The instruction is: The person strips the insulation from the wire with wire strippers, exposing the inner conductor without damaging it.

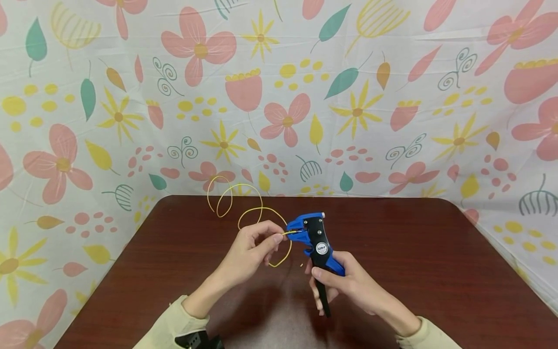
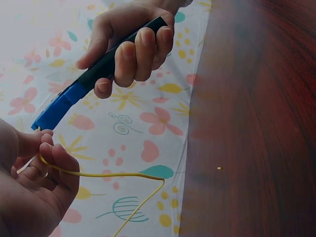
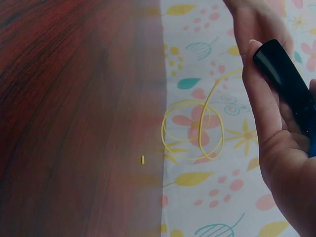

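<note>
Pale beige fabric sleeve (image 1: 174, 320) of the left arm sits nearest the head camera, with a black strapped device (image 1: 193, 339) at the cuff. Beyond it, the left hand (image 1: 249, 249) pinches a thin yellow plastic-coated wire (image 2: 113, 175) between thumb and fingers, close to its end. Right hand (image 1: 352, 285): fingers wrapped round the handles of a blue-and-black wire-stripping tool (image 1: 313, 231) with a round white label. How hard these fingers squeeze, I cannot tell.

Position: tool held raised over the dark reddish-brown wooden worktop (image 1: 401, 247), its blue mouth facing the left hand. Wire end lies inside that mouth; whether the jaws bite on it cannot be made out. Remaining wire trails from the left hand in loose loops towards the far edge, seen partly against a white floral-print cloth (image 1: 287, 77). One short yellow piece (image 3: 142, 159) lies on the worktop, apart from both hands; probably cut insulation.

Judgement: step in hand appears to be feeding or seating the wire end for stripping. Next move calls for a firm left pinch, wire kept straight and at the right depth, then an even squeeze of the handles.
</note>
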`<move>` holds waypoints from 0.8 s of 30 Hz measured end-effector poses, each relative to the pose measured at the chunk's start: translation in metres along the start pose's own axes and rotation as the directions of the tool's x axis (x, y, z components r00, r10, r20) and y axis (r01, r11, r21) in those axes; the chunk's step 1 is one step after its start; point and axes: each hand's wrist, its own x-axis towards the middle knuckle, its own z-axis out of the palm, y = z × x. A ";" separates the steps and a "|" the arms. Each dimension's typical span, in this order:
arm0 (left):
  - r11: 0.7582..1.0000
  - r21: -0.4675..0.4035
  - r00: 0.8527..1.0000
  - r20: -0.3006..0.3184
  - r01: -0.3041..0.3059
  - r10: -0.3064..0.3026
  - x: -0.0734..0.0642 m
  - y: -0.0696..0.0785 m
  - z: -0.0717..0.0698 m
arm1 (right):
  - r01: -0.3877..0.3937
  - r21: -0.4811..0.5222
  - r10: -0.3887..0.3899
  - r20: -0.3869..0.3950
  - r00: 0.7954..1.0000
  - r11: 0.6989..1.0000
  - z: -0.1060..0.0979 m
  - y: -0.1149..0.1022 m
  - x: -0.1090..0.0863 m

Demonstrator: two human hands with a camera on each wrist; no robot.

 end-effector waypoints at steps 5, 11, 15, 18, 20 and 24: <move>1.000 -0.012 1.000 0.002 -0.004 0.004 0.000 -0.001 0.000 | 0.006 -0.003 -0.006 -0.002 1.000 1.000 0.000 0.001 0.000; 1.000 -0.018 1.000 0.003 -0.004 0.004 0.000 -0.001 0.001 | 0.002 -0.002 -0.002 -0.014 1.000 1.000 0.001 0.001 0.000; 1.000 -0.020 1.000 0.001 -0.005 0.005 0.000 -0.001 0.001 | 0.001 -0.002 -0.001 -0.011 1.000 1.000 0.001 0.001 0.000; 1.000 -0.021 1.000 0.000 -0.007 0.007 0.000 -0.001 0.001 | 0.001 -0.008 -0.001 -0.011 1.000 1.000 0.000 0.001 0.000; 1.000 -0.023 1.000 0.000 -0.007 0.007 0.000 -0.001 0.002 | -0.001 -0.013 0.001 -0.014 1.000 1.000 0.000 0.001 0.000; 1.000 -0.025 1.000 0.001 -0.006 0.006 0.000 -0.001 0.002 | -0.013 -0.019 0.013 -0.026 1.000 1.000 0.000 0.001 0.000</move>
